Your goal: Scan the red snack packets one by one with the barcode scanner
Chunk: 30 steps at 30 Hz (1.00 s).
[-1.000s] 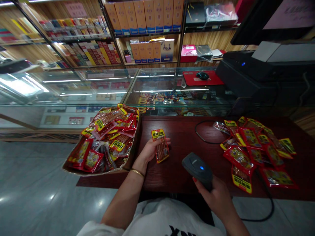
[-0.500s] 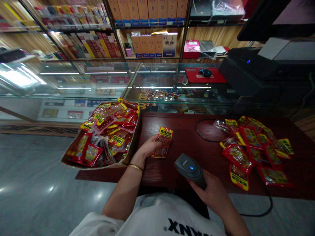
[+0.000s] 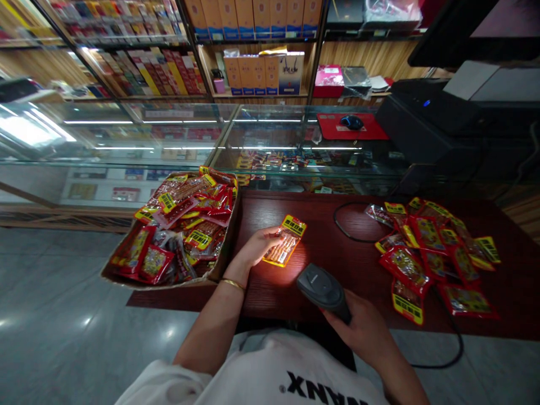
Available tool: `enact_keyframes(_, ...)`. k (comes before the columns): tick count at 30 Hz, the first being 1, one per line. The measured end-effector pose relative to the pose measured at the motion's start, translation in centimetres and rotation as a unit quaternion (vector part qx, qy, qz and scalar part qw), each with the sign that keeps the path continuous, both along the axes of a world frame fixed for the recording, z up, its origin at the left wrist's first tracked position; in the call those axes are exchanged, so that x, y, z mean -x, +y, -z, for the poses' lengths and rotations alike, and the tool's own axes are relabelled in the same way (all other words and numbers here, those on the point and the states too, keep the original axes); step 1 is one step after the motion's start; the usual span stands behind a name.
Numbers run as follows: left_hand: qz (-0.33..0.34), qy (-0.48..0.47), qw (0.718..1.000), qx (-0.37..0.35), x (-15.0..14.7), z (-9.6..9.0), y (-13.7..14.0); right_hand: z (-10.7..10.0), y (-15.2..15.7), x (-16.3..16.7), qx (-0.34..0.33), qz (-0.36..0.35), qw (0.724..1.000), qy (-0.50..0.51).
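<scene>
Can read "X", "N" and ® on white shirt [image 3: 248, 371], plus blurry dark Chinese characters on lit packet [image 3: 287, 246].

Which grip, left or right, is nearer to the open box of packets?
Left. The left grip, holding one packet, is just right of the box; the right grip, around the scanner, is farther right and nearer the body.

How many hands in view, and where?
2. The left hand holds a brightly lit snack pack, beside the box of packs; the right hand grips the scanner. No others visible.
</scene>
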<state>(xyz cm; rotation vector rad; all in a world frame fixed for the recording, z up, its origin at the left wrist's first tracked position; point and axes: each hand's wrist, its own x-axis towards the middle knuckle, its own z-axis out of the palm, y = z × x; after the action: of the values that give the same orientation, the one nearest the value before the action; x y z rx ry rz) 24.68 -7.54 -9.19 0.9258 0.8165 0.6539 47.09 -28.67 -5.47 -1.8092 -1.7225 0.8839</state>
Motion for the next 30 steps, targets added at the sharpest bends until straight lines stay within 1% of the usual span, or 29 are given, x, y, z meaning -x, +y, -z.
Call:
enact_keyframes(4,-0.005,-0.003,1.0,0.025,0.0,-0.1,0.1,0.2,0.0,0.0,0.001,-0.002,1.0,-0.004)
enact_keyframes(8,-0.01,-0.02,0.998,0.054,0.3,-0.7,0.0,0.3,0.0,0.1,-0.013,0.017,1.0,-0.005)
enact_keyframes(11,-0.058,-0.041,0.996,0.061,-0.5,-1.1,-0.3,0.0,-0.2,0.1,-0.042,0.039,0.998,0.023)
enact_keyframes(13,-0.093,-0.054,0.991,0.077,-2.2,-1.2,-0.6,-0.1,-0.5,-0.2,-0.067,0.056,0.995,0.048)
enact_keyframes(14,-0.099,-0.061,0.989,0.093,-3.4,-1.3,-0.8,-0.1,-0.8,-0.3,-0.08,0.066,0.993,0.057)
enact_keyframes(16,-0.081,-0.067,0.986,0.132,-6.9,-1.5,-1.3,-0.1,-1.3,-0.8,-0.115,0.092,0.987,0.062)
enact_keyframes(18,-0.037,-0.066,0.985,0.154,-11.3,-1.8,-2.0,0.0,-1.9,-1.3,-0.155,0.116,0.979,0.06)
enact_keyframes(20,0.008,-0.062,0.987,0.146,-16.1,-2.2,-2.7,0.0,-2.6,-1.9,-0.198,0.133,0.969,0.059)
enact_keyframes(23,0.075,-0.075,0.988,0.109,-23.4,-3.0,-3.5,0.3,-3.7,-2.7,-0.237,0.162,0.956,0.061)
enact_keyframes(26,0.122,-0.083,0.988,0.041,-29.0,-3.4,-4.4,0.8,-4.7,-3.5,-0.255,0.215,0.941,0.058)
enact_keyframes(28,0.129,-0.057,0.99,-0.024,-31.1,-3.2,-4.8,0.9,-5.2,-4.0,-0.254,0.237,0.936,0.056)
enact_keyframes(30,0.138,-0.025,0.987,-0.083,-31.5,-2.7,-5.1,0.8,-5.5,-4.3,-0.241,0.245,0.937,0.055)
